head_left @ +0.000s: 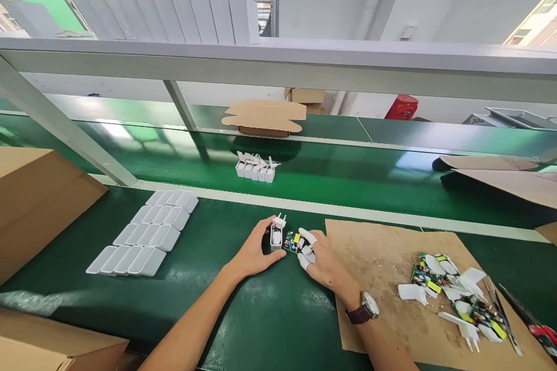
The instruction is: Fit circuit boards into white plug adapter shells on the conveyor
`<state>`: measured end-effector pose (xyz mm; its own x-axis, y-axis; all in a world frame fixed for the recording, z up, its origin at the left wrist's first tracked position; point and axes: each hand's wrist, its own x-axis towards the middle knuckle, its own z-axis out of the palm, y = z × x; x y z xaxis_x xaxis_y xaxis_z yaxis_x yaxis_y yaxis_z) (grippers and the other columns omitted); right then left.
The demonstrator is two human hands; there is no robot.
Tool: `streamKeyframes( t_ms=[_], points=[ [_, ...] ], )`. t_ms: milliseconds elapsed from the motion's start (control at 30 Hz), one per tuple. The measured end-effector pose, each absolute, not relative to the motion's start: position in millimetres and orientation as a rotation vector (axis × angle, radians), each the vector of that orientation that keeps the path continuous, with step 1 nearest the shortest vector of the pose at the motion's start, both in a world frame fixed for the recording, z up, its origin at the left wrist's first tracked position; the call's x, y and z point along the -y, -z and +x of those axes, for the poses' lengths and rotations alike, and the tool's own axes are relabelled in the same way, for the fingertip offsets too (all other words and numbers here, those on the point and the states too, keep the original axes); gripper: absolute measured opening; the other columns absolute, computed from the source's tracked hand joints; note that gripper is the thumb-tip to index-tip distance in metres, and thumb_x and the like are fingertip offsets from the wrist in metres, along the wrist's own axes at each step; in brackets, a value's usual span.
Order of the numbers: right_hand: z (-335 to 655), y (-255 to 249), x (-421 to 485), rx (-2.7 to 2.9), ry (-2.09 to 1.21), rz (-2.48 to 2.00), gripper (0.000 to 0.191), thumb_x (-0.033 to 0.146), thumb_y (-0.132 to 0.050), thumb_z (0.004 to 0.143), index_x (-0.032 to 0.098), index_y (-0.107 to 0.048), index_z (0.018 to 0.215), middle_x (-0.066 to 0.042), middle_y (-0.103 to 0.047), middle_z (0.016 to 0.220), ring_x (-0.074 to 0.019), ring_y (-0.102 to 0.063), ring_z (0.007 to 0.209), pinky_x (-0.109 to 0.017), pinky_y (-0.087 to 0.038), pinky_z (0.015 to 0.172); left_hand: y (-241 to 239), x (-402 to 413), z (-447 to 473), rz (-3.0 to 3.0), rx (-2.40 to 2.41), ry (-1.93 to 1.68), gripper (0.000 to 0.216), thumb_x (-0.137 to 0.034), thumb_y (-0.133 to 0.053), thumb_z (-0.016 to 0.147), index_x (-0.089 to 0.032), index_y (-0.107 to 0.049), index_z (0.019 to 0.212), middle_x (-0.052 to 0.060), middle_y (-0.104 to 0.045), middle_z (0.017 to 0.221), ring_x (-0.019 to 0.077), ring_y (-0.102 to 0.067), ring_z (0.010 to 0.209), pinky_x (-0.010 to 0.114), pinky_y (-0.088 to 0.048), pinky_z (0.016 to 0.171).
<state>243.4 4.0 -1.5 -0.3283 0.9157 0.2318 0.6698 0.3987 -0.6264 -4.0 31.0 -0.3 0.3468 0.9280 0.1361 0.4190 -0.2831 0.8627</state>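
Observation:
My left hand (259, 249) is closed around a white plastic charger case (276, 237), its thumb and fingers on either side. The case stands on the green table, and a white plug piece with two prongs (279, 221) shows at its top. Just to the right, my right hand (319, 254) pinches a small green circuit board (293, 242) with a yellow component. White covers sit on the thumb and a finger of this hand. The board is close beside the case; whether they touch is unclear.
Rows of white cases (152, 223) lie at left. Brown cardboard (369, 284) at right bears circuit boards (435, 272), plug pieces (467, 327), tweezers (505, 316) and a red-handled tool (543, 333). Filled cases (256, 168) stand on the green belt (331, 174) beyond. Cardboard boxes (39, 208) flank the left side.

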Motion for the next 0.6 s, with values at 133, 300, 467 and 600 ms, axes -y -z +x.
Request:
streamKeyframes(
  t_ms=[133, 300, 467, 600],
  points=[
    [247.5, 4.7, -3.9, 2.038, -0.534, -1.341, 0.066, 0.015, -0.053, 0.084, 0.024, -0.048, 0.149, -0.013, -0.062, 0.130, -0.0304, -0.058, 0.122, -0.050, -0.052, 0.105, 1.0, -32.0, -6.0, 1.788, -1.150, -0.874, 0.084, -0.036, -0.075, 0.084, -0.023, -0.033, 0.156, 0.012, -0.056, 0.147, 0.0286, -0.056, 0.134, 0.044, -0.045, 0.116],
    [251.8, 4.2, -2.1, 2.064, -0.493, -1.377, 0.064, 0.016, -0.053, 0.086, 0.025, -0.048, 0.149, -0.012, -0.064, 0.129, -0.0296, -0.060, 0.120, -0.050, -0.053, 0.104, 2.7, -32.3, -4.1, 1.750, -1.171, -0.877, 0.083, -0.032, -0.075, 0.082, -0.023, -0.037, 0.155, 0.012, -0.061, 0.142, 0.0274, -0.061, 0.128, 0.044, -0.047, 0.114],
    [250.5, 4.2, -1.3, 2.110, -0.410, -1.343, 0.058, 0.021, -0.058, 0.090, 0.020, -0.049, 0.147, -0.016, -0.063, 0.131, -0.0319, -0.058, 0.122, -0.053, -0.052, 0.104, 12.7, -35.6, -1.2, 1.745, -1.318, -0.939, 0.079, -0.035, -0.083, 0.075, -0.022, -0.049, 0.145, 0.011, -0.065, 0.136, 0.0262, -0.067, 0.111, 0.044, -0.055, 0.102],
    [247.5, 3.3, -1.9, 2.181, -0.412, -1.314, 0.059, 0.018, -0.062, 0.087, 0.021, -0.052, 0.145, -0.013, -0.067, 0.117, -0.0298, -0.062, 0.110, -0.050, -0.055, 0.098, 15.1, -53.2, 8.0, 1.738, -1.335, -0.980, 0.066, -0.033, -0.079, 0.078, -0.022, -0.054, 0.138, 0.009, -0.067, 0.133, 0.0237, -0.070, 0.103, 0.042, -0.057, 0.098]
  ],
)
